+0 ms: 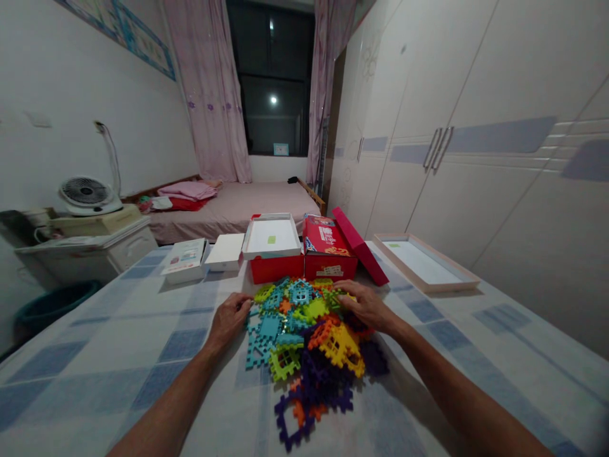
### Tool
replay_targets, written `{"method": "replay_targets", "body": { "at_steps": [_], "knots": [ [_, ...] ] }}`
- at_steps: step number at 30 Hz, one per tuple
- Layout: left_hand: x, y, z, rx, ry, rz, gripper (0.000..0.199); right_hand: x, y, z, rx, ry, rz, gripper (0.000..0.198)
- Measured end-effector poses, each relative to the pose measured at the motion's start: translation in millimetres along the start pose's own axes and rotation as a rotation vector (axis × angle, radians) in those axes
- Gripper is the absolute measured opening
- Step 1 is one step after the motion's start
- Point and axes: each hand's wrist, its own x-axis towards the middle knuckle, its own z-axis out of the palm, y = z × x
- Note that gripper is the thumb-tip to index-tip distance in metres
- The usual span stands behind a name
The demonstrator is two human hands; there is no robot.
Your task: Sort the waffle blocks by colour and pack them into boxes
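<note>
Pile of plastic pcs (314, 310) sits low in the mid. of the pic, on the check-cloth surface (200, 393): blue, green, yellow, orange, dk purple. L hand (234, 311) is at the pile's left edge, grip curled w/ fingers bent in; can't tell if it has a pc. R hand (365, 304) is on the pile's upper right, grip partly bent over the pcs; can't tell if it holds one.

Just above the pile, a white tray (264, 233) sits on a red box (277, 270), green tag inside the tray. Right of that: a picture box (328, 244), also red; can't see in. A red lid (362, 249) leans by its right side. Farther right, a long tray (423, 261) has a white floor & green tag. Left of ctr., 2 white boxes (226, 251), insides hidden. Far lower left: a blue bin (54, 308).
</note>
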Motion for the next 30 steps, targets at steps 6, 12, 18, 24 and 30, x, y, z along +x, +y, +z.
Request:
{"method": "replay_targets", "body": {
  "at_steps": [6,12,18,24,30],
  "knots": [
    [0.2,-3.1,2.3,-0.022,-0.006,0.002,0.035,0.9,18.9,16.7,-0.066,-0.001,-0.011,0.040],
    [-0.3,-4.7,3.5,-0.021,-0.017,0.012,0.034,-3.2,22.6,15.6,-0.050,-0.040,-0.010,0.046],
    [-1.0,-2.9,1.5,-0.015,-0.011,0.008,0.033,-0.5,17.3,10.6,-0.045,-0.094,0.063,0.054],
    [-1.3,-3.7,2.3,-0.012,-0.004,0.028,0.034,-10.5,17.8,12.3,-0.039,0.004,0.171,0.042],
    [-1.4,-1.7,3.2,-0.015,0.015,0.020,0.032,-15.6,23.3,5.4,0.066,0.041,0.162,0.027]
  ]
}}
